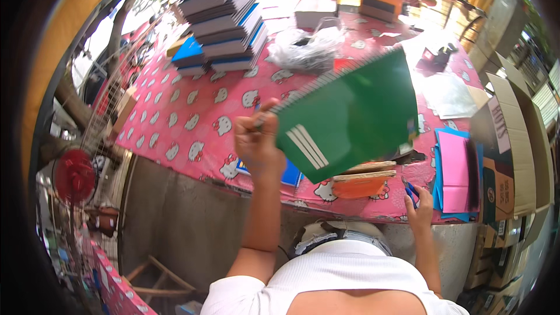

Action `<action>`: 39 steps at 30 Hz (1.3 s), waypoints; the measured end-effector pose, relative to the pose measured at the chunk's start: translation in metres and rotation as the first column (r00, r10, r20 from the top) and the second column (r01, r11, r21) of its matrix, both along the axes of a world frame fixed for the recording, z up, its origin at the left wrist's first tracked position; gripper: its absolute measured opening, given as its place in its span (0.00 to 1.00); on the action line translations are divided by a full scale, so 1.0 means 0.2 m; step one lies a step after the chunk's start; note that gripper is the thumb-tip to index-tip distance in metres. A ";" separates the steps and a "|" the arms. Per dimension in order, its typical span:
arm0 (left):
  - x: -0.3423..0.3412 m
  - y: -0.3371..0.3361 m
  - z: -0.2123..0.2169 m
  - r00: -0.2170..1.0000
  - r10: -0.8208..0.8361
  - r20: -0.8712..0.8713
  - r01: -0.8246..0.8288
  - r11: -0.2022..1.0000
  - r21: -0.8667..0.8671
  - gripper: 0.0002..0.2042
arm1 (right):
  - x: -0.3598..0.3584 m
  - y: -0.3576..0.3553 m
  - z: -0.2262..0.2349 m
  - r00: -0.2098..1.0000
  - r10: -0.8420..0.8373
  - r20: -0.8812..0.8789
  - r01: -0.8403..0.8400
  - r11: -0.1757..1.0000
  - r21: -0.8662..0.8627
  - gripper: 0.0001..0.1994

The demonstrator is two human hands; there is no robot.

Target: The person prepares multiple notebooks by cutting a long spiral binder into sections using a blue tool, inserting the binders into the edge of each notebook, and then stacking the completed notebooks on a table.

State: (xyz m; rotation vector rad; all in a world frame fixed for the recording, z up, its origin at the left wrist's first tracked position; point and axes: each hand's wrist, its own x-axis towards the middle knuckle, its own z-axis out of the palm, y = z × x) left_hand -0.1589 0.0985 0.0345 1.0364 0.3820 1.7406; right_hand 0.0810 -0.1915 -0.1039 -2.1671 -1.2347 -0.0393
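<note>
My left hand (259,140) is closed on the left corner of a green spiral notebook (361,111), held up tilted above the table. Its coil runs along the upper edge, and three white lines mark the cover. Low at the table's front edge, my right hand (421,209) grips small blue-handled pliers (412,191), jaws pointing away from me. Partly hidden beneath the green notebook lie an orange-covered stack of pads (364,187) and a blue notebook (291,175).
A pink patterned cloth covers the table (175,119). Tall stacks of notebooks (224,23) stand back left, beside a clear plastic bag (309,46). Pink and blue sheets (457,169) lie right, next to an open cardboard box (513,146). Across the table, another person handles an orange box (379,3).
</note>
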 end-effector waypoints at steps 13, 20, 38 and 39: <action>-0.83 0.26 -1.03 0.296 0.143 -0.944 -0.461 0.887 -0.010 0.31 | -0.16 1.28 0.47 0.773 0.634 -0.027 -0.634 0.773 -0.030 0.31; -0.85 0.21 -0.93 0.061 0.046 -0.997 -0.229 0.973 0.031 0.46 | -0.40 1.97 0.07 0.648 0.728 0.224 -0.411 0.582 -0.701 0.42; -0.86 0.26 -0.85 0.197 -0.123 -0.973 -0.345 0.920 -0.186 0.38 | -0.27 2.29 -0.07 0.439 0.891 -0.113 -0.748 0.293 -0.595 0.45; -0.86 0.27 -0.84 0.202 -0.133 -0.970 -0.335 0.922 -0.196 0.38 | -0.27 2.30 -0.09 0.440 0.893 -0.094 -0.764 0.317 -0.562 0.45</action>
